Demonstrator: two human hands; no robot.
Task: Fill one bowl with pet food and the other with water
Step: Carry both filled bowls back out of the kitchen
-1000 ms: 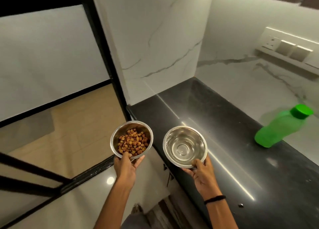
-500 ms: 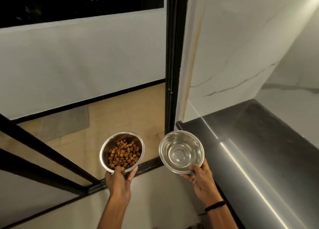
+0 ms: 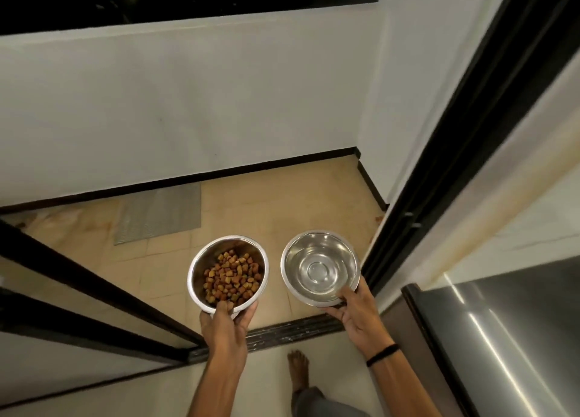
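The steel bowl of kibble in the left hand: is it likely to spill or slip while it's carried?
The steel bowl is probably rigid and fairly light: thin metal, only partly filled. Its loose kibble would likely slide and spill if tilted. The left hand grips only the near rim, thumb inside, so the smooth steel could slip.

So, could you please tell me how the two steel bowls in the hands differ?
The left bowl holds brown kibble; the right bowl shows only what looks like clear water. The left hand grips the left bowl, the right hand the right bowl. Both are round, shiny steel, similar in size, each held at its near rim.
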